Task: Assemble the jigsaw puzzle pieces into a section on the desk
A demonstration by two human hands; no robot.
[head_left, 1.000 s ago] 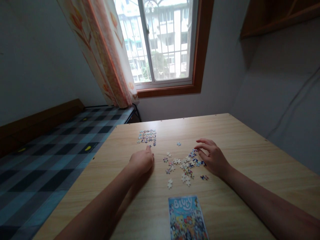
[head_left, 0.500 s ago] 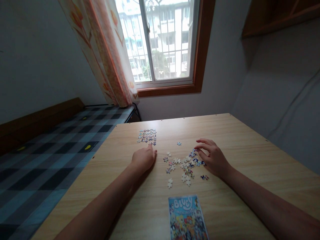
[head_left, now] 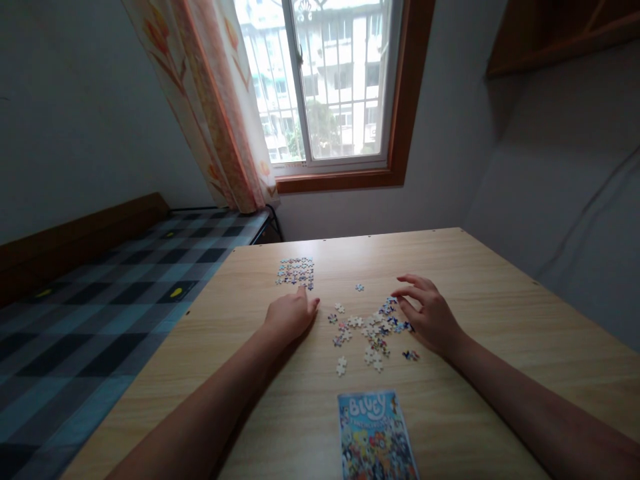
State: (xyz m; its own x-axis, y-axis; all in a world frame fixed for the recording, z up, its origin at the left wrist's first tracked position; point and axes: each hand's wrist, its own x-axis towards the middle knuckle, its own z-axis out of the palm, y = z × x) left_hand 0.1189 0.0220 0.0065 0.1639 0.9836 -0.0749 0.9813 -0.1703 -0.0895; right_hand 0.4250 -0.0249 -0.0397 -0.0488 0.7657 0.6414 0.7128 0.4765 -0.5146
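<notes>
The left hand [head_left: 291, 313] lies loosely curled on the tabletop [head_left: 500, 313], gripping nothing visible, its fingertips touching the near edge of the assembled puzzle patch [head_left: 296, 271]; a second ago it sat slightly further back. The right hand [head_left: 427, 313] rests open, fingers spread, at the right edge of the loose puzzle pieces [head_left: 371, 329], unchanged. The Bluey puzzle box [head_left: 376, 437] lies near the front edge. A checked bed [head_left: 100, 293] stands left, with a floral curtain [head_left: 215, 100] and barred window [head_left: 335, 80] behind.
</notes>
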